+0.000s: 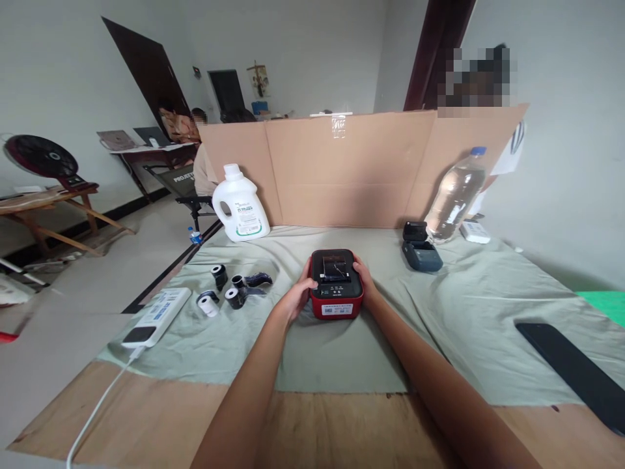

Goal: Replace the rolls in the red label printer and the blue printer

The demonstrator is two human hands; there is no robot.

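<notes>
A small red label printer [336,306] with a black top sits in the middle of the pale green cloth [469,306]. My left hand [294,300] grips its left side, thumb resting on the black top. My right hand [365,281] is wrapped round its right side. Several small paper rolls [209,304] with black cores lie to the left of the printer, apart from both hands.
A white power bank [157,316] with a white cable lies at the left. A white detergent jug [241,205], a dark blue printer [420,249] and a water bottle [456,195] stand before a cardboard screen [351,166]. A black slab [573,371] lies right. Other people sit and stand behind.
</notes>
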